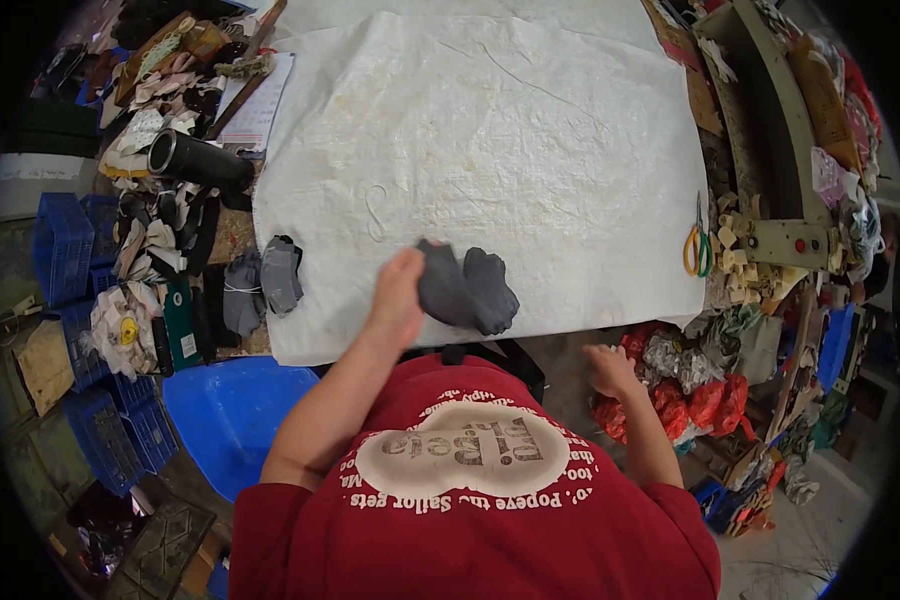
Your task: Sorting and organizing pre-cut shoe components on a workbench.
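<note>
Near the front edge of the white-covered table, my left hand (398, 298) is closed on the left end of a dark grey curved piece (448, 292), which looks like fabric or leather. Its right side meets a bunched dark grey bundle (490, 292); whether the two are joined I cannot tell. My right hand (610, 370) is off the table, past its front edge, with fingers stretched out and nothing in them. At the table's left edge lie a stack of grey cut pieces (282, 275) and a grey bundle (242, 292) tied with white string.
White sheeting (490, 130) covers the table, with a loose string loop (375, 212) on it. Scissors (698, 250) with green and orange handles lie at the right edge. A blue tub (235, 415) stands front left. Red plastic bags (675, 405) are front right; a black cylinder (200, 162) lies left.
</note>
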A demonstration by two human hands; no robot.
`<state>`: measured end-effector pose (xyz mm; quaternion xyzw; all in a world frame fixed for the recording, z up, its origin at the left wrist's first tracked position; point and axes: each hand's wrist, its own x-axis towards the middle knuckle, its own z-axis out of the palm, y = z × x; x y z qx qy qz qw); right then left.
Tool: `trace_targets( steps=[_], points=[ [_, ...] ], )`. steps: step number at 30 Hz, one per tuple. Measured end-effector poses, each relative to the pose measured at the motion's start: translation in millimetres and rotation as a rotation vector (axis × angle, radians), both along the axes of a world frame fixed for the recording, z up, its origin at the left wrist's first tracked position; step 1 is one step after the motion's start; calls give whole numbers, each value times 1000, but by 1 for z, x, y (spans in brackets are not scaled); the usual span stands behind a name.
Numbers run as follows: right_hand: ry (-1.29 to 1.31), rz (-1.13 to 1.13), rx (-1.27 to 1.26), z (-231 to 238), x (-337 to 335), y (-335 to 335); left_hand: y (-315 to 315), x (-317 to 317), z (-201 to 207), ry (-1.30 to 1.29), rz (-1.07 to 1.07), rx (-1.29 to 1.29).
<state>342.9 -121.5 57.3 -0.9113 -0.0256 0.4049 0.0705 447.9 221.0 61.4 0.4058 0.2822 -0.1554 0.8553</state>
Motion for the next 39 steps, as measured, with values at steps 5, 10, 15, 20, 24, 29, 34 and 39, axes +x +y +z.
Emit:
trace_targets(
  steps=[5, 10, 15, 20, 24, 29, 34, 39],
  points=[
    [-437, -371, 520, -18, 31, 51, -41, -4, -18, 64, -493, 335],
    [-564, -383, 731, -17, 64, 117, -52, 4, -46, -185, -420, 858],
    [-590, -382, 677, -33, 64, 132, -49, -2, -53, -300, -308, 934],
    [-673, -355, 646, -35, 65, 126, 37, -16, -58, -328, -133, 1310],
    [-560, -533, 668, -32, 70, 116, 123, -26, -40, 169, 9, 1916],
    [-575, -429, 684, -27, 76, 122, 161, -34, -64, 346, -74, 1944],
    [-575, -384, 702, -23, 78, 130, 166, -29, -56, 200, -3, 1712],
    [-568, -419, 720, -21, 79, 138, 177, -33, -59, 224, 58, 1647]
  ],
)
